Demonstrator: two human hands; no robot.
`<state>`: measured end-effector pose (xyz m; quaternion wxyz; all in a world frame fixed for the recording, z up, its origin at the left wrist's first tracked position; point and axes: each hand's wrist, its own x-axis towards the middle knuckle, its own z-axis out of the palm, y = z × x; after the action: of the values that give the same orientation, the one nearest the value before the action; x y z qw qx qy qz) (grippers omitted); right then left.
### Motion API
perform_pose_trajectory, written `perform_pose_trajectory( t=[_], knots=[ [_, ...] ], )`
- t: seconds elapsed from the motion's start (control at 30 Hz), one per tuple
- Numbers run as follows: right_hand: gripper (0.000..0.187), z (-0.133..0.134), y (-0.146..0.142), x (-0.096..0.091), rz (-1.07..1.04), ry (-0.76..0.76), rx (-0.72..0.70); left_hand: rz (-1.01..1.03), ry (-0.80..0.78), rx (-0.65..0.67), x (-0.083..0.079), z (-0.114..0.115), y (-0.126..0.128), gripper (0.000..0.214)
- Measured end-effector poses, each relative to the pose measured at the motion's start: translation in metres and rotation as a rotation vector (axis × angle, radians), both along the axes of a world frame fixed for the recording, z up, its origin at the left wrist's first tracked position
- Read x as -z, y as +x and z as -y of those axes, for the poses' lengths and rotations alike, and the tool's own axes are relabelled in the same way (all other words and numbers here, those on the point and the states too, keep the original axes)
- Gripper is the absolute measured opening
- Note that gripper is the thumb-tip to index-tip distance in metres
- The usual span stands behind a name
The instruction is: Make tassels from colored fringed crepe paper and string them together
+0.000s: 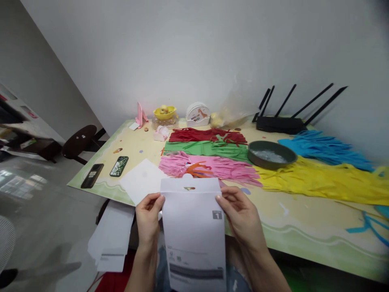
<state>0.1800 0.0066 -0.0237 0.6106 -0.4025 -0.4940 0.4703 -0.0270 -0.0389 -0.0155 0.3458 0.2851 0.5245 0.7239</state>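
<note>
Left hand [148,219] pinches the packet [193,227] by its upper left edge; right hand [245,217] pinches the opposite edge; pink strips [232,167] lie beyond.

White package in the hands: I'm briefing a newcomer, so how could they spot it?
Find the patterned table. At its near edge, the left hand and right hand hold a white package by its upper sides. Unlike the white stack at lower left, it shows a top slot and a grey square marked 1.

A white carton [193,233] is held slotted end up — grey "1" square [216,215] upper right, dark band [196,272] near its bottom.
</note>
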Motion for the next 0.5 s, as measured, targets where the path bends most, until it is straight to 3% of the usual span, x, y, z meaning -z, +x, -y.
perform_pose_trajectory(
  t=[0.17,0.3,0.5],
  knots=[
    [0.023,0.005,0.005,-0.012,0.060,0.042,0.022,-0.168,-0.024,0.071,-0.003,0.005,-0.002,0.021],
    [0.021,0.005,0.012,-0.012,0.098,0.031,-0.008,-0.247,0.026,0.096,-0.007,0.006,-0.006,0.017],
    [0.021,-0.007,0.023,-0.013,0.165,0.091,-0.147,-0.284,0.022,0.430,-0.019,0.001,-0.024,0.028]
  ],
)
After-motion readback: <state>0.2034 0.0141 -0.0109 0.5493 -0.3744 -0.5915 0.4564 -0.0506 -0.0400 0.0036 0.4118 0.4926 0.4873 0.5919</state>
